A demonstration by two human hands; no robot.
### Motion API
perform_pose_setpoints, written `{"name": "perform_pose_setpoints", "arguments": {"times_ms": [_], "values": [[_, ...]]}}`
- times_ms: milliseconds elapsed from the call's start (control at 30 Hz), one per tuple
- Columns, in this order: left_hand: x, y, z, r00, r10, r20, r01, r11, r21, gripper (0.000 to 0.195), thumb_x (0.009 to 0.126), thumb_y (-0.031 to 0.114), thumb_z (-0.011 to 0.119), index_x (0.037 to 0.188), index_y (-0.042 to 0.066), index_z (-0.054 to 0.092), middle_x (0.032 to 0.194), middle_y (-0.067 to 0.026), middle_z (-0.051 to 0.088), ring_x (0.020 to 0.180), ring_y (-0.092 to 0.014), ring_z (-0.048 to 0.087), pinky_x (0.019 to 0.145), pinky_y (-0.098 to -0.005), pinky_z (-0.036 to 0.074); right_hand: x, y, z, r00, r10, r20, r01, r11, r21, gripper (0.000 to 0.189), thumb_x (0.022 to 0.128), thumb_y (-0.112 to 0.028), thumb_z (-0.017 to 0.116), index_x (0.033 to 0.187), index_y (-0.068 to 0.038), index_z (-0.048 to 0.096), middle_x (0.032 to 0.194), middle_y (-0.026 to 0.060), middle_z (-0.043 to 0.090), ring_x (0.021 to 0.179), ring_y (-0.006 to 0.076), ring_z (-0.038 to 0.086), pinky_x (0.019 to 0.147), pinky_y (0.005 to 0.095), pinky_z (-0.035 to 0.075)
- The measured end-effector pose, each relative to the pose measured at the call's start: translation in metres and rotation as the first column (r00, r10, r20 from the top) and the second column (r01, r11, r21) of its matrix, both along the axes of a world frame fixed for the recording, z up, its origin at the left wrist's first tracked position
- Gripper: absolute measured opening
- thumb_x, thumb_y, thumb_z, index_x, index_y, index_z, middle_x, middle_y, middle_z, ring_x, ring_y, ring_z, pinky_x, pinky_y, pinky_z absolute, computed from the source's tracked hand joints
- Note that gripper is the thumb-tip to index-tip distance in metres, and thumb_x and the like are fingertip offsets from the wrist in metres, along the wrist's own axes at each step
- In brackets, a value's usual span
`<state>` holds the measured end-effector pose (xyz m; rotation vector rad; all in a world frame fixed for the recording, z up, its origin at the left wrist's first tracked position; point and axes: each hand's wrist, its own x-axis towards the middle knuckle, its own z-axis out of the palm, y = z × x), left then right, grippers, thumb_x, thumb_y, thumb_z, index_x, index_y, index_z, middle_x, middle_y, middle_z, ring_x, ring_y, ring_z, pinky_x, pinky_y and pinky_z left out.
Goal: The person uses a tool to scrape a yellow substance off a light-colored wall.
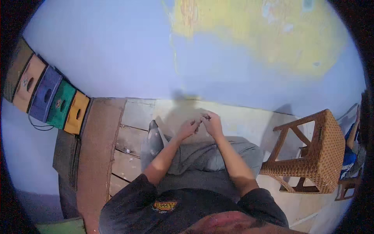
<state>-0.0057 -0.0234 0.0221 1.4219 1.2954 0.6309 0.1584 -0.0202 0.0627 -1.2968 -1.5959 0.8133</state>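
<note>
In front of my lap, my left hand [189,128] and my right hand [212,124] are raised close together, fingertips nearly meeting. The thumb and fingers of the right hand are bent in a pinch. Whether a small or thin thing sits between the fingers is too blurred to tell. Below the hands are my legs in grey trousers [201,158], folded on the floor. Left of the left hand is a dark grey tapered thing [155,137] with a black tip; its kind is unclear.
A plastic drawer cabinet [60,101] with coloured fronts stands at the left. On the right, a brown woven-pattern plastic stool [330,152] lies on its side. A wall [122,58] with peeling paint rises ahead. Small scraps [127,151] lie on the tiled floor [131,137].
</note>
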Motion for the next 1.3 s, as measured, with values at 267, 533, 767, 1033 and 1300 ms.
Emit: {"name": "perform_pose_setpoints", "arguments": {"times_ms": [267, 533, 767, 1033, 1300], "values": [[0.002, -0.007, 0.000, 0.986, 0.056, -0.154, -0.013, 0.962, 0.271, 0.052, 0.095, 0.051, 0.051, 0.087, 0.001, 0.060, 0.068, -0.0067, 0.055, 0.059, -0.018, 0.051, 0.059, -0.0354, 0.043, 0.004, -0.007, 0.019, 0.998, -0.040, -0.050, 0.036, 0.996, -0.084, 0.017, 0.078, -0.015, 0.068, 0.083, 0.001, 0.063, 0.070, 0.0115, 0.062, 0.062, 0.0189, 0.057, 0.060, 0.0335, 0.046], [0.000, -0.002, -0.012, 0.919, 0.169, -0.355, -0.139, 0.984, 0.108, 0.068, 0.090, 0.061, 0.052, 0.076, -0.005, 0.056, 0.064, -0.0196, 0.050, 0.062, -0.033, 0.052, 0.064, -0.0451, 0.043, 0.010, -0.001, 0.004, 0.997, -0.075, -0.016, 0.075, 0.996, 0.046, 0.024, 0.081, -0.020, 0.063, 0.090, 0.001, 0.067, 0.070, 0.0152, 0.060, 0.062, 0.0238, 0.057, 0.060, 0.0356, 0.046], [-0.015, 0.023, 0.044, 0.872, 0.196, -0.449, 0.036, 0.888, 0.457, 0.066, 0.087, 0.060, 0.055, 0.070, -0.003, 0.056, 0.070, -0.0243, 0.057, 0.070, -0.039, 0.058, 0.063, -0.0480, 0.044, 0.014, -0.002, -0.002, 0.990, -0.028, 0.138, 0.006, 0.988, 0.156, 0.026, 0.083, -0.022, 0.063, 0.096, 0.000, 0.067, 0.078, 0.0178, 0.065, 0.070, 0.0298, 0.064, 0.064, 0.0379, 0.049], [-0.068, 0.131, 0.279, 0.720, 0.643, -0.260, -0.108, 0.473, 0.874, 0.055, 0.082, 0.053, 0.066, 0.069, 0.000, 0.058, 0.060, -0.0181, 0.056, 0.056, -0.031, 0.054, 0.055, -0.0416, 0.042, 0.016, -0.004, 0.006, 0.968, 0.068, 0.242, -0.070, 0.998, 0.003, 0.028, 0.086, -0.027, 0.057, 0.098, -0.003, 0.066, 0.085, 0.0171, 0.068, 0.081, 0.0345, 0.066, 0.078, 0.0437, 0.052], [-0.051, 0.156, 0.434, 0.702, 0.688, -0.185, -0.052, 0.308, 0.950, 0.057, 0.084, 0.056, 0.062, 0.068, 0.001, 0.059, 0.060, -0.0148, 0.058, 0.057, -0.031, 0.056, 0.056, -0.0418, 0.043, 0.010, -0.008, -0.007, 0.939, 0.147, 0.310, -0.173, 0.983, 0.056, 0.026, 0.085, -0.028, 0.057, 0.093, -0.004, 0.065, 0.088, 0.0171, 0.067, 0.082, 0.0381, 0.063, 0.075, 0.0476, 0.050]]}}
